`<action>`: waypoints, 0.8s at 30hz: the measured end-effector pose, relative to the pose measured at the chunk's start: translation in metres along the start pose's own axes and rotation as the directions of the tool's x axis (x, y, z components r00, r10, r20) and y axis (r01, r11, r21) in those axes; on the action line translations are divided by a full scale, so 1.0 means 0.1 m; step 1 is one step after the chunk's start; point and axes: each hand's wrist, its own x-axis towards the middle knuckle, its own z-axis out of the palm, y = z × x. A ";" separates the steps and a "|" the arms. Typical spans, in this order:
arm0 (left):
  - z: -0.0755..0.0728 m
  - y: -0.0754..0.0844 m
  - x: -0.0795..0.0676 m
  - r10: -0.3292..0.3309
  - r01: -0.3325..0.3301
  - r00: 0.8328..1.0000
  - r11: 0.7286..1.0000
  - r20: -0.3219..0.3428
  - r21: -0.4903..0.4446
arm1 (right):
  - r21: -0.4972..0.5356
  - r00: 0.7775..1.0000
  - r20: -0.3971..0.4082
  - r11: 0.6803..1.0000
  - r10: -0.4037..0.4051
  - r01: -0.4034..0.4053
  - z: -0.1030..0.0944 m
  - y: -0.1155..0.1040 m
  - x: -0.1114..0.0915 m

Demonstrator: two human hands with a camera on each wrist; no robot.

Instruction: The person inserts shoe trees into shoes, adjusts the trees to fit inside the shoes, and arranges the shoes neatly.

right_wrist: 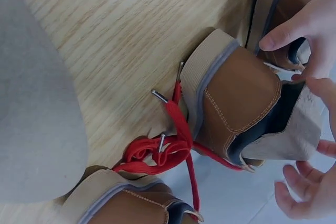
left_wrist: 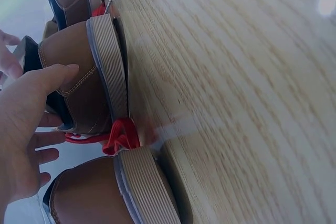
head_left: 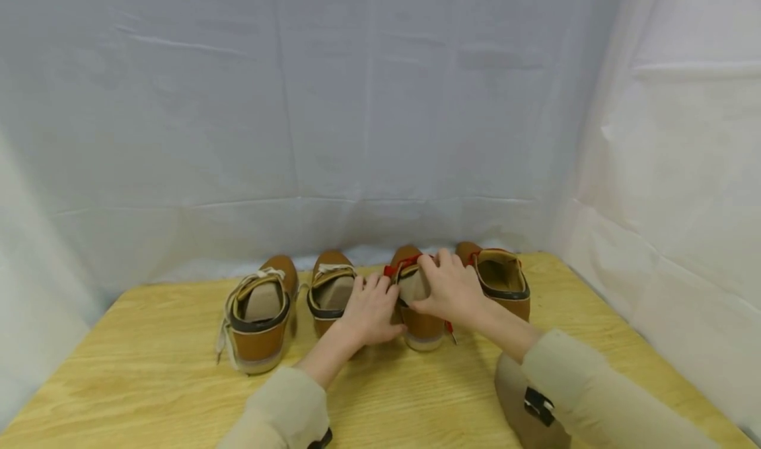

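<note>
Red-laced shoe (right_wrist: 239,87): brown leather-look upper, pale stitching round the heel, dark collar lining, ribbed tan sole edged in blue-grey. Red laces (right_wrist: 181,121) hang loose, metal-tipped, tangled toward the neighbouring red-laced shoe. A pale grey-beige insole (right_wrist: 296,132) stands partly out of the opening. Toe largely lost behind the right grip (head_left: 453,292) in the head view; the insole's lower end sunk inside, out of sight. Left fingertips half hidden behind the collar in the left wrist view; whether they or the thumb press the shoe, cannot tell. Grey-brown rounded piece (head_left: 510,389) on the tabletop (head_left: 148,343), partly covered by the right sleeve, nearer the wearer than the right grip; cut off in both views showing it. Shoe stands upright directly under the right grip, which pinches the insole by its edges between thumb and finger. Left grip (head_left: 371,310) sits just beside the shoe's left flank, thumb and fingers spread apart, nothing clasped. White-laced shoes (head_left: 261,343) lie left of the left grip, the nearer partly behind it.
</note>
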 end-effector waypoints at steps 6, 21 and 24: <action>-0.01 0.00 0.00 0.001 -0.001 1.000 1.000 0.003 0.011 | -0.189 1.000 -0.008 0.982 -0.007 0.006 -0.04 -0.05 0.00; 0.00 0.00 0.01 0.004 -0.003 1.000 1.000 -0.009 0.026 | -0.149 0.999 0.015 0.988 0.032 -0.030 -0.01 -0.07 0.04; -0.01 0.00 0.01 0.005 -0.005 1.000 1.000 -0.004 0.025 | -0.161 0.999 0.022 0.986 0.036 -0.033 0.00 -0.07 0.06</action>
